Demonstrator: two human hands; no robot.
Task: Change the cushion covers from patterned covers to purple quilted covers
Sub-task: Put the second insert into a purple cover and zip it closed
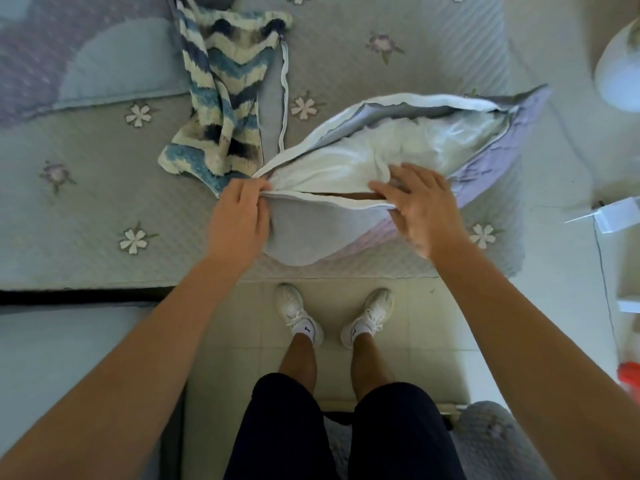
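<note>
A purple quilted cover [498, 161] lies on the bed with its mouth gaping toward me, and a white cushion insert [374, 150] sits inside it. My left hand [239, 220] pinches the near left end of the cover's open edge. My right hand [419, 206] presses on the insert and grips the near edge of the opening. A blue, white and navy zigzag patterned cover [221, 98] lies crumpled and empty to the left of the cushion, its white zipper edge trailing beside it.
The bed [86, 209] has a grey-green quilted spread with flower motifs. A purple and blue cushion [69, 64] rests at the back left. My feet in white shoes [332, 317] stand on pale tiles. A white lamp [616, 64] stands right.
</note>
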